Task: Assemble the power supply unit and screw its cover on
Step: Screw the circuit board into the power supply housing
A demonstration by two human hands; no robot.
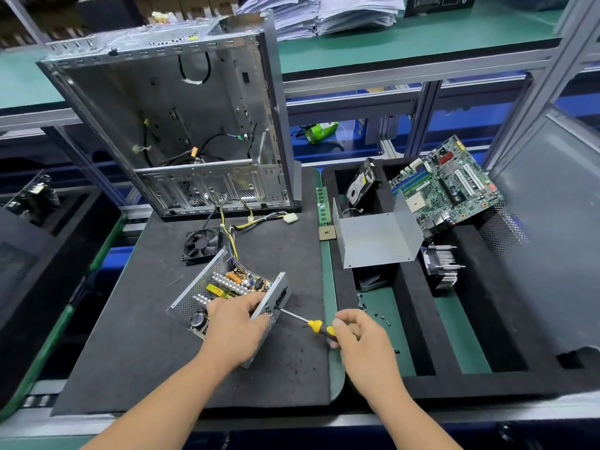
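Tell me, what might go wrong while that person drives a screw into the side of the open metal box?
The screwdriver meets the power supply unit at a slant, so its tip could slip off the screw. The left hand grips the wall right beside the tip and might get jabbed. The cover lies apart, so the circuit board is exposed to a stray tool.
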